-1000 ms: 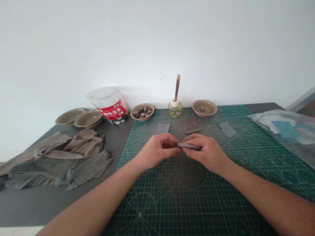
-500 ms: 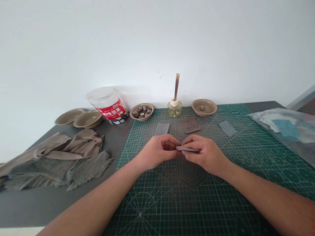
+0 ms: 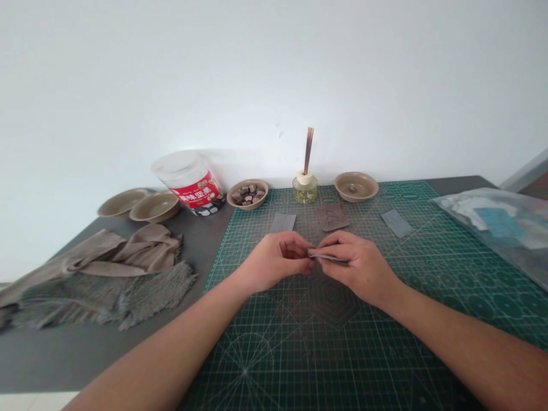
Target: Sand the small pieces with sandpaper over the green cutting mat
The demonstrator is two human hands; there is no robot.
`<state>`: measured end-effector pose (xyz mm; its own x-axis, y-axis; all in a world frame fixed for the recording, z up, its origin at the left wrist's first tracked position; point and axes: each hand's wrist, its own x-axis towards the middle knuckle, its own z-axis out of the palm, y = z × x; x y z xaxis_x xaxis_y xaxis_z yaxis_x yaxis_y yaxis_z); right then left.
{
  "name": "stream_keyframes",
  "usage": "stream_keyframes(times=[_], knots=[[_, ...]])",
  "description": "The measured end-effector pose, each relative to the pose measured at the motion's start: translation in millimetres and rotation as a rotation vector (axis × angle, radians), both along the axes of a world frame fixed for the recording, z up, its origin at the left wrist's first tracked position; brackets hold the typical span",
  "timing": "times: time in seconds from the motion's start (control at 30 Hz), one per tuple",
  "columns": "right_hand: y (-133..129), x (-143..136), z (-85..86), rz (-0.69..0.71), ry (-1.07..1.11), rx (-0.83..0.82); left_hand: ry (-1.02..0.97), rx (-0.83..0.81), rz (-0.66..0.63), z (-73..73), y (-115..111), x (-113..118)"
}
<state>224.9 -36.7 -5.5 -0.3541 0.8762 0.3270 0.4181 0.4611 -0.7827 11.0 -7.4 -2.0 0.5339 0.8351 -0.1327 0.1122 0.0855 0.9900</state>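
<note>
My right hand (image 3: 357, 260) pinches a thin grey piece of sandpaper (image 3: 331, 258), seen nearly edge-on. At its left end the fingertips of my left hand (image 3: 278, 260) are closed together; whatever they hold is too small and too hidden to name. Both hands meet above the green cutting mat (image 3: 308, 354). Beyond them lie a grey sheet of sandpaper (image 3: 282, 222), a brown square (image 3: 331, 217) with dark marks, and a lighter grey sheet (image 3: 397, 223).
At the back stand a bowl of small stones (image 3: 247, 194), a reed diffuser (image 3: 305, 188) and a bowl (image 3: 357, 187) with a small object inside. Leftward are a plastic jar (image 3: 190, 182), two bowls (image 3: 154, 206) and crumpled cloths (image 3: 107, 279). A plastic bag (image 3: 500, 222) lies right.
The hands stay together in the same place. My right fingers and the sandpaper have shifted very slightly up, and the sandpaper's tilt differs a little.
</note>
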Motion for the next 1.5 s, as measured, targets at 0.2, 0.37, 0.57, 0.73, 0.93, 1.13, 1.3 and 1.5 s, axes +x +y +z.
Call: stream_keyframes(times=[0.2, 0.37, 0.57, 0.73, 0.93, 1.13, 1.3, 1.5], knots=[[0.9, 1.1, 0.7, 0.051, 0.017, -0.047, -0.003, -0.017, 0.017, 0.0, -1.7, 1.3], [-0.8, 1.1, 3.1, 0.059, 0.023, -0.051, -0.012, -0.006, -0.005, 0.5, -1.7, 0.4], [-0.1, 1.1, 1.9, 0.04, 0.029, -0.064, -0.011, 0.001, 0.004, -0.5, -0.8, 0.4], [0.3, 0.2, -1.2, 0.112, 0.079, -0.139, -0.049, 0.028, 0.003, -1.7, 1.8, -0.1], [0.8, 1.1, -2.0, 0.009, 0.106, -0.065, -0.005, 0.036, -0.013, 1.2, 1.5, -1.8], [0.5, 1.2, -0.9, -0.007, 0.046, 0.024, 0.011, 0.049, 0.005, 0.0, 0.7, -1.8], [-0.4, 1.2, -0.4, 0.009, 0.033, 0.027, -0.012, 0.047, -0.012, -1.5, 1.6, -1.7], [0.3, 2.2, -1.3, 0.019, 0.017, 0.051, -0.001, 0.03, 0.002, 0.9, -0.6, 0.1]])
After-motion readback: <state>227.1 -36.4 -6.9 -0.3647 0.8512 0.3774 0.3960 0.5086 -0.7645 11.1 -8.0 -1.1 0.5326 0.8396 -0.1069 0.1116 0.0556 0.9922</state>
